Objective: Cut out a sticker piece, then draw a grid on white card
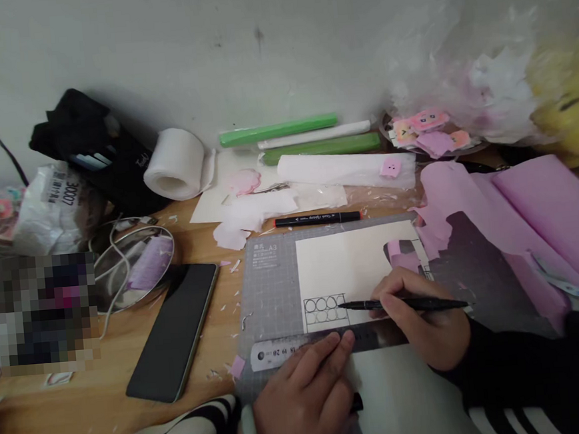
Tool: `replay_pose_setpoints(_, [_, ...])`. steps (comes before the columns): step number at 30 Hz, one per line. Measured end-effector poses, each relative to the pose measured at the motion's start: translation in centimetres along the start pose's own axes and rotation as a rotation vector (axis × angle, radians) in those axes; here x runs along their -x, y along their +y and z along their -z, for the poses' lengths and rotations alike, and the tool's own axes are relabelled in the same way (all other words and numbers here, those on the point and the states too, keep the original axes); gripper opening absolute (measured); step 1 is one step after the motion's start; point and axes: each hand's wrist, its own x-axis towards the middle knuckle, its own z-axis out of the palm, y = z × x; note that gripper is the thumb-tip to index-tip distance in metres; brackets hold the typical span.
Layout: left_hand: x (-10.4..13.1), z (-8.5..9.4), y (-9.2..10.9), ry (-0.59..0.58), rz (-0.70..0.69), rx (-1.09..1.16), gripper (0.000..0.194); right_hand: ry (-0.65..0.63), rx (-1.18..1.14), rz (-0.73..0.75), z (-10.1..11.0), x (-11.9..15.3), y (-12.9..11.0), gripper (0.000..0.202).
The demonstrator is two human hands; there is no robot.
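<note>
My right hand (pixel 422 320) is closed around a slim black pen (pixel 401 304), its tip at the right side of a small inked grid of circles (pixel 327 309). That drawing is at the lower left of a cream paper sheet (pixel 343 259). Below it lies a metal ruler (pixel 268 356), along the sheet's lower edge. With fingers stretched out, my left hand (pixel 308 396) presses down on the ruler. A black end of something (pixel 357 402) pokes out beside that hand; the rest is hidden. Paper and ruler rest on a grey cutting mat (pixel 269 279).
A black marker (pixel 317 219) lies behind the mat. Left are a phone (pixel 173 333) and a metal bowl (pixel 136 269). A paper roll (pixel 175 164) stands at the back. Pink paper (pixel 560 216) and scissors (pixel 570 282) are on the right. Paper scraps litter the wooden table (pixel 65 422).
</note>
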Motion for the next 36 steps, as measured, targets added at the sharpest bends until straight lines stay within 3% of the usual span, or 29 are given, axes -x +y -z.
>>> replay_pose_setpoints(5, [-0.2, 0.6, 0.1, -0.001, -0.05, 0.005, 0.026, -0.022, -0.009, 0.053, 0.2, -0.1, 0.2, 0.017])
replay_pose_setpoints(17, [0.3, -0.4, 1.4, 0.049, -0.059, -0.107, 0.023, -0.006, -0.022, 0.031, -0.1, -0.2, -0.1, 0.015])
replay_pose_setpoints(24, [0.4, -0.6, 1.1, 0.014, -0.083, -0.113, 0.023, -0.006, 0.014, 0.1, 0.0, -0.2, -0.8, 0.016])
replay_pose_setpoints(36, [0.4, -0.6, 1.0, -0.039, -0.033, -0.083, 0.022, -0.014, -0.007, 0.057, -0.5, 0.2, -0.7, 0.015])
